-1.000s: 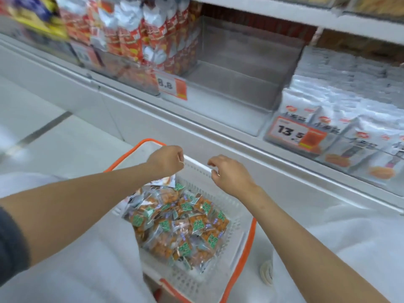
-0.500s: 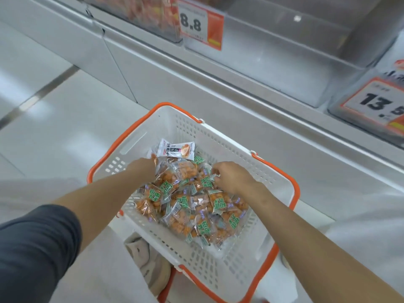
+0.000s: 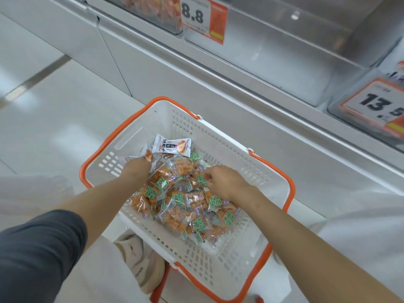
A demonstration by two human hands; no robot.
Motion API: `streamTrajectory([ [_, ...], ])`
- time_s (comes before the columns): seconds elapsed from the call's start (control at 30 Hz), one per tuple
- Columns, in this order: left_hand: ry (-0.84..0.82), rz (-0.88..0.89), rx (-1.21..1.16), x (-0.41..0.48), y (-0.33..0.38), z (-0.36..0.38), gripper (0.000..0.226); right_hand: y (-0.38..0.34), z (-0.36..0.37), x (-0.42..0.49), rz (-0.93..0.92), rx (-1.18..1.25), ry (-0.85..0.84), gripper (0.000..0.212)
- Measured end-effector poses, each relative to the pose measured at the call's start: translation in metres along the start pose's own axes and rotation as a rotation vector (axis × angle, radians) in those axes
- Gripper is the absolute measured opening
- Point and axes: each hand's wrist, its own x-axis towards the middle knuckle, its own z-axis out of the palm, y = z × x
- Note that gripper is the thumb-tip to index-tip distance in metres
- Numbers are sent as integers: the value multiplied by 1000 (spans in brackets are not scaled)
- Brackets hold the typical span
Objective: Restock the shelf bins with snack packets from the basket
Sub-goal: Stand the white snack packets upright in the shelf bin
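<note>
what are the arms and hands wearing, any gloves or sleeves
No gloves: the left hand and right hand are bare, with no ring or watch showing. A dark grey short sleeve covers the left upper arm; the right arm is bare as far as the frame shows.

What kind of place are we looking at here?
Most likely a grocery or convenience store aisle: an 8.8 price tag and a 13.5 price tag are fixed to clear shelf bins, and an orange-rimmed shopping basket on the floor holds snack packets.

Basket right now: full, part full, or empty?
Part full: snack packets heap mid-floor, well below the rim of the basket; bare perforated floor shows at the near end.
</note>
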Motion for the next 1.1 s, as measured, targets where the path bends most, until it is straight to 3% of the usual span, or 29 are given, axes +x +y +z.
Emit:
streamTrajectory([
  [0.27,191,35,-162,-16,19,-90,11,15,-32,-18,46,90,92,26],
  [0.43,141,139,-432,-43,49,-163,17,31,-67,-48,45,199,230,31],
  [0.5,71,178,-711,-60,66,-188,15,34,-77,-64,26,260,272,51],
  [0.6,-132,216,-1218,-92,90,-219,13,34,-89,-89,-24,413,301,100],
  [0.67,-273,235,-1440,-107,105,-233,10,34,-93,-103,-8,487,358,109],
  [0.73,-371,232,-1604,-118,120,-244,8,37,-96,-115,22,598,464,91],
  [0.8,-352,260,-1630,-126,137,-253,11,41,-101,-125,25,742,544,62],
  [0.9,-48,436,-1393,-134,169,-263,29,46,-110,-140,28,990,556,50],
  [1.0,212,654,-1258,-135,197,-263,44,51,-117,-151,32,936,669,43],
  [1.1,415,699,-1223,-126,209,-261,57,53,-120,-158,62,948,767,19],
])
